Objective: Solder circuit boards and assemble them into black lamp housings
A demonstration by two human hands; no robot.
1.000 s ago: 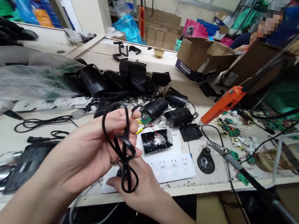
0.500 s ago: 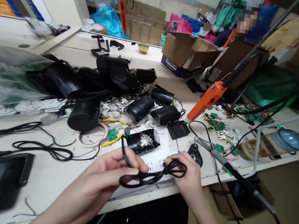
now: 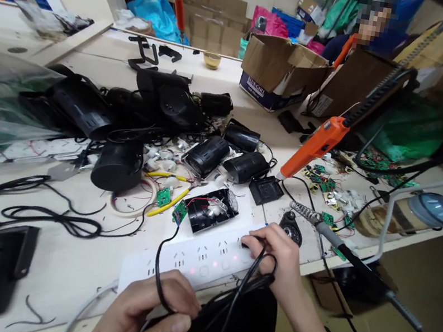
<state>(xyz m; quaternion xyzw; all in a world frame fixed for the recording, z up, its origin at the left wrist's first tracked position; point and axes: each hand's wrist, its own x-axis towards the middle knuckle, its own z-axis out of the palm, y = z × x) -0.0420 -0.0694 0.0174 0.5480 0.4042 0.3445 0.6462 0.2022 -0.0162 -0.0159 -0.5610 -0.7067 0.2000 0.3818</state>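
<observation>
A co-worker's face [image 3: 370,22] is blurred out; the right hand [image 3: 274,254] hides the black cord's plug; the left hand [image 3: 145,317] is cropped at the bottom edge.

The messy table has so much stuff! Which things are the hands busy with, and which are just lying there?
In use:
- thin black cable, pinched by the left hand
- its end, pressed by the right hand at the long white power strip

Lying about:
- orange hanging screwdriver
- soldering iron on its coiled stand
- black plastic housings
- brown cardboard box
</observation>
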